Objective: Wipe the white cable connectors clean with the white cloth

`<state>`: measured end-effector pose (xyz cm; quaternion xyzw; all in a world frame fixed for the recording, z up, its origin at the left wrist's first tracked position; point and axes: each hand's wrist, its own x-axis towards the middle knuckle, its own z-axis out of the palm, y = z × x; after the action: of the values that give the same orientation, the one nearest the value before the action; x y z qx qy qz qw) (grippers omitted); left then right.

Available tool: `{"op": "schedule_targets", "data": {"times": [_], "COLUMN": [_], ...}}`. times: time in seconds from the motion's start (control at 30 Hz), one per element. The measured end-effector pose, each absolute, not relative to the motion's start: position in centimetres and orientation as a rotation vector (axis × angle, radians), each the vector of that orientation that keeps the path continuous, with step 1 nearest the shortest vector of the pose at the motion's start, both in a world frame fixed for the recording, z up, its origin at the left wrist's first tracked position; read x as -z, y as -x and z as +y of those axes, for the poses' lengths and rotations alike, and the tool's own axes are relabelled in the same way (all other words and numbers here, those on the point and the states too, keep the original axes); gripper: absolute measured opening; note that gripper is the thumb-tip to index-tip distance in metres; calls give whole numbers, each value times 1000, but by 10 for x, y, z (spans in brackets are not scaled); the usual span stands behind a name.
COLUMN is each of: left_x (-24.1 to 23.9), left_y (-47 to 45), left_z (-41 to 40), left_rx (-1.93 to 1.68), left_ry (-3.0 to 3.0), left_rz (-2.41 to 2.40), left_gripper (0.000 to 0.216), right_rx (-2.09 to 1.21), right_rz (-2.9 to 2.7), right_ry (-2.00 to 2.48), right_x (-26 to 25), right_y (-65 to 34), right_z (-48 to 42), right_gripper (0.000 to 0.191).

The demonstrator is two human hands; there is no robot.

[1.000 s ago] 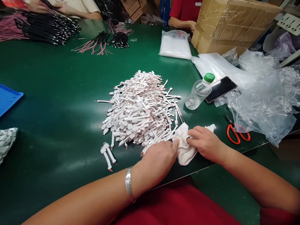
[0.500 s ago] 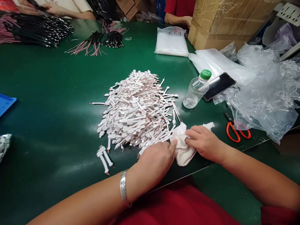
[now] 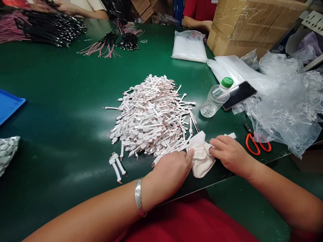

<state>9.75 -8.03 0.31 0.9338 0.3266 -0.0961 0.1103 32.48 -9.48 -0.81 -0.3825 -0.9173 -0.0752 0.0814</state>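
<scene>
A crumpled white cloth lies near the table's front edge between my hands. My left hand is closed at the cloth's left side, its index finger pressed against it; the other fingertips are hidden below. With closed fingers, my right hand pinches the cloth's right side, and a white end sticks out behind it. Just beyond the cloth lie metal tweezers, their near end hidden by it. Left of them is a big heap of short white cables with flat plugs and reddish wire ends. Two such cables lie apart.
Rightward are a clear bottle with green cap, a phone, orange-handled scissors and loose plastic bags. A carton and black cable bundles stand at the back. A blue tray is left. Two people sit opposite.
My right hand has moved slightly right, and the cloth's top lies more spread out between the hands. The whole view has shifted a little, so things appear farther right.
</scene>
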Motion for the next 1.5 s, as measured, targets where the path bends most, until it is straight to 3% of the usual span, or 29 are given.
{"op": "schedule_targets", "data": {"times": [0.23, 0.47, 0.67, 0.87, 1.17, 1.5], "left_x": [-2, -3, -3, -5, -5, -5], "left_y": [-98, -97, -97, -97, -96, -95], "left_z": [-81, -81, -80, -81, -82, -85], "left_rx": [266, 265, 265, 256, 243, 221], "left_ry": [-2766, -2773, -2765, -2762, -2776, -2770], "left_rz": [953, 950, 972, 959, 949, 973], "left_gripper": [43, 42, 42, 42, 43, 44], "right_rx": [216, 314, 254, 338, 38, -290], "right_rz": [-2671, -2740, -2658, -2697, -2129, -2372], "right_ry": [1124, 1183, 1158, 1178, 1478, 1442], "right_x": [14, 5, 15, 10, 3, 15], "right_y": [-311, -326, -305, -319, -331, -321], "right_z": [-95, -100, -100, -107, -113, -104], "right_gripper": [21, 29, 21, 28, 15, 19]}}
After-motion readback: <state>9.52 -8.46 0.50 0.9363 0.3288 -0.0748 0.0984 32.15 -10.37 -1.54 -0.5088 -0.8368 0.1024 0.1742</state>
